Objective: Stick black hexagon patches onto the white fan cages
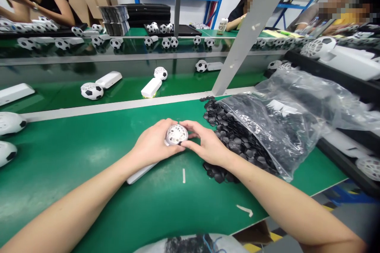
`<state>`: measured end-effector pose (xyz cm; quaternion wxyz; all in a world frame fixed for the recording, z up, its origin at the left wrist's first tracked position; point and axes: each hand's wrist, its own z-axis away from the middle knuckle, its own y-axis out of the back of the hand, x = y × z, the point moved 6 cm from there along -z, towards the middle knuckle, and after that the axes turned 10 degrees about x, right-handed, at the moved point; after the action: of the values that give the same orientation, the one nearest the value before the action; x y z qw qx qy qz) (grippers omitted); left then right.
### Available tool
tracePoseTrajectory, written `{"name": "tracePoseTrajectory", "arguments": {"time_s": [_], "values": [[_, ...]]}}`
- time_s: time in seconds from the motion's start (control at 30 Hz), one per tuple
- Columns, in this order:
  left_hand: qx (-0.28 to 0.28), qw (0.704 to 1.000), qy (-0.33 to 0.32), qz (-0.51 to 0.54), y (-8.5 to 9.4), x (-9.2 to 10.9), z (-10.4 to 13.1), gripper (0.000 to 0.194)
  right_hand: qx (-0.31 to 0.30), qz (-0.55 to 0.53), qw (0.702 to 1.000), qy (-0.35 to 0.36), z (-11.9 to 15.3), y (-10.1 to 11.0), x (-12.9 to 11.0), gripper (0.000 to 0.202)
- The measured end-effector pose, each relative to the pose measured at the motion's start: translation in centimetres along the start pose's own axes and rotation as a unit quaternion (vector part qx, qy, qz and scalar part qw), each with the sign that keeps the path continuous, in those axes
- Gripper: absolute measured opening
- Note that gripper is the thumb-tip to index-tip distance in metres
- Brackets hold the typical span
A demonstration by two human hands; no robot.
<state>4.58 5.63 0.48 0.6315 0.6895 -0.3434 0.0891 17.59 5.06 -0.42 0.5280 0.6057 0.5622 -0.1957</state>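
Observation:
Over the green bench top, my left hand (156,141) wraps round the side of a white soccer-ball-shaped device (177,134) with an openwork face turned up. Its long white base (141,173) reaches out from under my left palm, low over the bench. On the other side, my right hand (204,141) has thumb and fingers closed on the ball's right edge. Whether a small part sits between those fingertips is hidden. Just beyond my right wrist lies a heap of small black pentagon pieces (237,142), spilling from a clear plastic bag (285,114).
A conveyor (124,99) behind the bench carries several ball devices (92,91). A slanted grey post (246,27) stands at its edge. Black trays (332,150) hold more at right; others sit at far left. Tape scraps (184,176) lie in front. Co-workers sit across.

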Motion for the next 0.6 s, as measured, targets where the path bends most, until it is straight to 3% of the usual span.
{"name": "tracePoseTrajectory", "arguments": {"time_s": [0.2, 0.33, 0.5, 0.6], "values": [[0.002, 1.0, -0.003, -0.007, -0.1, 0.1, -0.1, 0.044, 0.014, 0.004, 0.999, -0.03, -0.2, -0.3, 0.4, 0.038], [-0.009, 1.0, -0.017, 0.003, -0.1, 0.1, -0.1, 0.046, -0.001, 0.017, 0.999, -0.041, -1.0, 1.0, 0.8, 0.032], [-0.076, 0.996, -0.035, -0.029, -0.3, -0.4, 0.1, 0.06, 0.051, 0.235, 0.969, -0.058, -1.9, 4.6, 2.5, 0.009], [-0.08, 0.992, -0.066, -0.066, 0.0, -0.4, 0.2, 0.063, 0.005, 0.294, 0.952, -0.086, -1.7, 4.4, 3.5, 0.013]]}}
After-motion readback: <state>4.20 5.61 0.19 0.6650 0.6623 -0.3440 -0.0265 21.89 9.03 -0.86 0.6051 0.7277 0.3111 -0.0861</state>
